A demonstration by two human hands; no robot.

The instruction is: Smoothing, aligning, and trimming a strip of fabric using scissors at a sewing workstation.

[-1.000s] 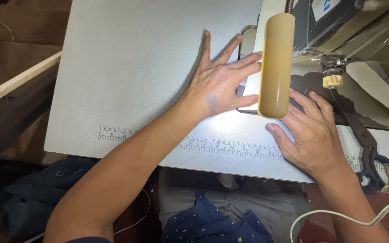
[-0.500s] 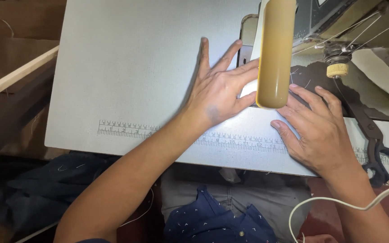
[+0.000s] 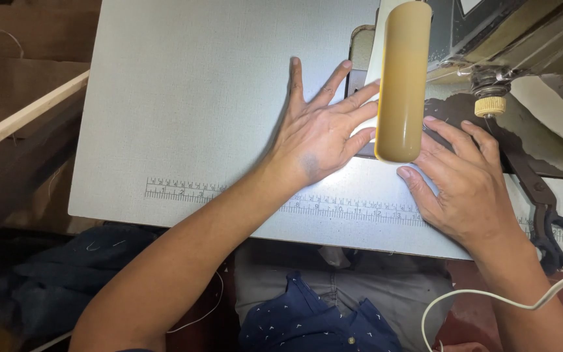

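Both hands lie flat and spread, gripping nothing: the left hand [image 3: 317, 140] on the grey surface [image 3: 197, 98], the right hand [image 3: 467, 186] pressing dark fabric [image 3: 454, 111] beside the sewing machine [image 3: 483, 32]. That fabric looks thin, limp and light; best guided by flat fingertips near the needle, which the tan lamp [image 3: 402, 81] hides.

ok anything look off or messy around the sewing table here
Nothing looks damaged or spilled. Both hands, left hand and right hand, lie flat on the grey table by the sewing machine. The only untidy bits: a white cord trailing loose over the lap and dark cloth heaped below the table's edge.
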